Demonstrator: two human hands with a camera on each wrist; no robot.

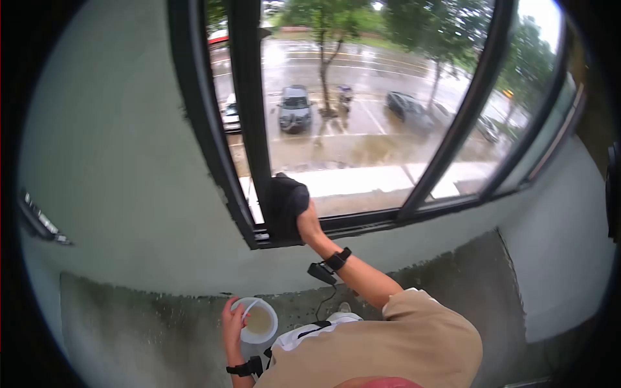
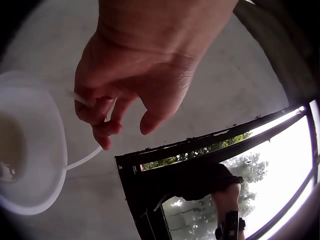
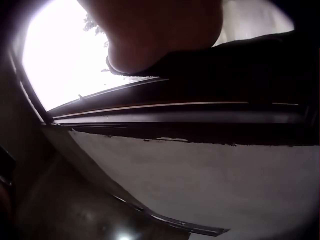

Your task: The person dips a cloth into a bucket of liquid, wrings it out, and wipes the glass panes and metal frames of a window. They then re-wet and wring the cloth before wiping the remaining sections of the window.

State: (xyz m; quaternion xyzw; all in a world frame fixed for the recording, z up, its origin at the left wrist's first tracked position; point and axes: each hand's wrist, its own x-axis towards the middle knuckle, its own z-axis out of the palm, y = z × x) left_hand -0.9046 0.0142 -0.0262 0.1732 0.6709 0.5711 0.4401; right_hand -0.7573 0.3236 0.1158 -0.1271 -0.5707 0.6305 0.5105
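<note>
My right hand holds a black cloth against the lower left corner of the dark window frame. The cloth covers most of the fingers. In the right wrist view, the heel of that hand shows above the dark cloth, close over the sill track. Low in the head view, my left hand carries a white plastic bucket by its thin handle. The left wrist view shows fingers curled round the handle, and cloudy liquid inside the bucket.
The pale wall runs below and left of the window. Beneath lies a grey, stained floor. Through the glass are a wet car park with parked cars and trees. Dark upright bars divide the window.
</note>
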